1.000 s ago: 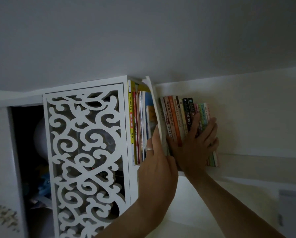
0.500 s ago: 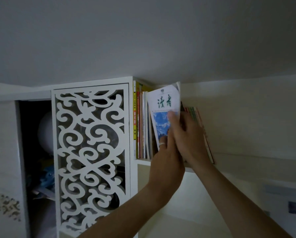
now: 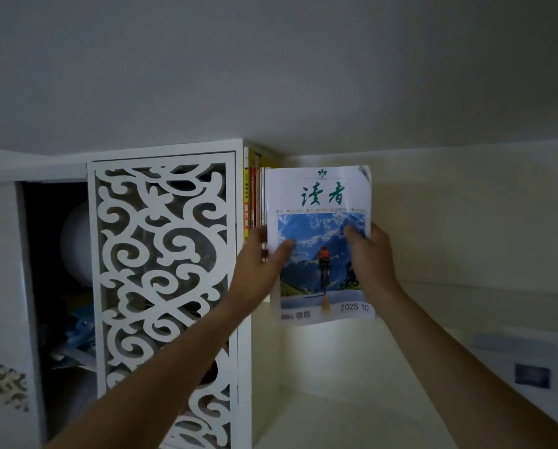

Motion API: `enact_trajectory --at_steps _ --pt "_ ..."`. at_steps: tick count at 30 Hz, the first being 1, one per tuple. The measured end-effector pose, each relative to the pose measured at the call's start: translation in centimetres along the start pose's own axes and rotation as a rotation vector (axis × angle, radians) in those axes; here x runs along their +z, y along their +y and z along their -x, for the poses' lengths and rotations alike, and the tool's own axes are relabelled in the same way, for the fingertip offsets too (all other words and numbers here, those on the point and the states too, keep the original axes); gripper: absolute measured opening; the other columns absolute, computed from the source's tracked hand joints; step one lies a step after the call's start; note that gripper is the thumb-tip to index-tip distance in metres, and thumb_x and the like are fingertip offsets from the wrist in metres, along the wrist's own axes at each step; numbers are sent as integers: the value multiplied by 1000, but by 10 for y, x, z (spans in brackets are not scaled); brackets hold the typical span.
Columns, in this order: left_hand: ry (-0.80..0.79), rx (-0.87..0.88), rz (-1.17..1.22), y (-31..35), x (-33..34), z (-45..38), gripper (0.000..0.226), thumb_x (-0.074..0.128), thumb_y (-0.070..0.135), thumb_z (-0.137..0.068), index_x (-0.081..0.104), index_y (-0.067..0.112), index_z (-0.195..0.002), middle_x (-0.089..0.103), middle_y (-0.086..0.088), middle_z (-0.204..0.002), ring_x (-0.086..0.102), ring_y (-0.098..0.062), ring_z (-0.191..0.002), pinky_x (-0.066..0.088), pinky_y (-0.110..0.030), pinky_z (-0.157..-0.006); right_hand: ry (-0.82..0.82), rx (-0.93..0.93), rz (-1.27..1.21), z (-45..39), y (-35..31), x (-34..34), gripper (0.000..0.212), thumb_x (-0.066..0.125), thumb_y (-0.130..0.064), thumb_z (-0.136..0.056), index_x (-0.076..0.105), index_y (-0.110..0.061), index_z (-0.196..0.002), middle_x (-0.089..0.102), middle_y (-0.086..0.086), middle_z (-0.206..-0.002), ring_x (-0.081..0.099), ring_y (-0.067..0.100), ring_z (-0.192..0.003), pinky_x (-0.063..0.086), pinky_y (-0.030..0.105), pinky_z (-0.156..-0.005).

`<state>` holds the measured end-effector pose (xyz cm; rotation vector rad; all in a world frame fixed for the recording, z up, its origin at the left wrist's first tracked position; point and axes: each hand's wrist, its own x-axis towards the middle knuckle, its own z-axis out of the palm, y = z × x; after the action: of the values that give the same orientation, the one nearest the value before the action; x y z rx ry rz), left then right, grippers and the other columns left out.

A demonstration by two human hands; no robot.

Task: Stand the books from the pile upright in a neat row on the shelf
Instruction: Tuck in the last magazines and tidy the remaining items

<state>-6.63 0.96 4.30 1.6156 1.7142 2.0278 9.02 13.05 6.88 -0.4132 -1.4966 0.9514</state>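
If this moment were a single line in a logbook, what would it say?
left hand: grips magazine's left edge | right hand: grips right edge | magazine: cover facing camera, held before shelved books | stage: not yet in row

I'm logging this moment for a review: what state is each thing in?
Magazine: upright, cover facing the camera, held by both hands.
Left hand: grips its left edge.
Right hand: grips its right edge.
Shelved books: standing upright.
Fretwork cabinet door: open.

Dim room; plain grey ceiling [image 3: 271, 66]; white scrollwork cabinet door [image 3: 164, 286]; pale wall [image 3: 465, 215].
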Motion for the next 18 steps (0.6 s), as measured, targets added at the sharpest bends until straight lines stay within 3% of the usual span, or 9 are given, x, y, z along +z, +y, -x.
enact_trajectory --at_steps 3,6,8,10,12,15,18 --pt "-299 -123 140 10 -10 7 39 64 35 -100 58 22 -136 75 -2 -121 75 -24 -107 64 -36 -79 -104 -14 -33 2 1 5 25 59 -13 -100 69 -35 -104 73 -11 -101 71 13 -98 55 26 -77" --pt "-205 -118 -34 6 -11 10 36 66 31 -100 59 26 -135 74 2 -119 74 -21 -108 64 -41 -86 -139 -152 71 10 5 11 24 60 -14 -100 61 -37 -102 68 -19 -99 69 1 -94 53 16 -72" --pt "-70 -96 -149 4 -16 11 34 66 30 -100 63 20 -132 74 0 -116 74 -21 -104 64 -32 -80 -47 -343 211 13 12 12 11 59 -22 -102 56 -27 -112 65 -13 -99 67 -1 -89 50 11 -64" --pt "37 -24 -248 7 -26 13 28 64 25 -101 66 14 -127 73 1 -111 72 -11 -92 59 -16 -66 156 -495 455 10 25 11 29 57 -35 -100 53 -15 -121 63 2 -110 65 17 -99 53 24 -70" --pt "94 27 -285 13 -34 18 25 62 21 -103 64 14 -126 69 6 -107 65 0 -82 53 -9 -58 325 -525 682 1 40 12 57 60 -44 -92 48 -10 -137 52 15 -135 52 31 -121 49 44 -90" --pt "147 83 -337 28 -38 26 22 59 15 -104 63 9 -124 65 11 -97 62 2 -77 50 -5 -56 293 -429 805 -5 51 23 102 68 -68 -78 25 -18 -156 20 22 -162 26 42 -146 25 61 -113" --pt "242 123 -437 39 -40 29 18 55 7 -102 62 4 -119 64 3 -95 59 -6 -70 46 -5 -50 219 -315 845 -8 57 37 127 69 -82 -66 4 -26 -161 -1 23 -167 7 43 -154 10 70 -117"
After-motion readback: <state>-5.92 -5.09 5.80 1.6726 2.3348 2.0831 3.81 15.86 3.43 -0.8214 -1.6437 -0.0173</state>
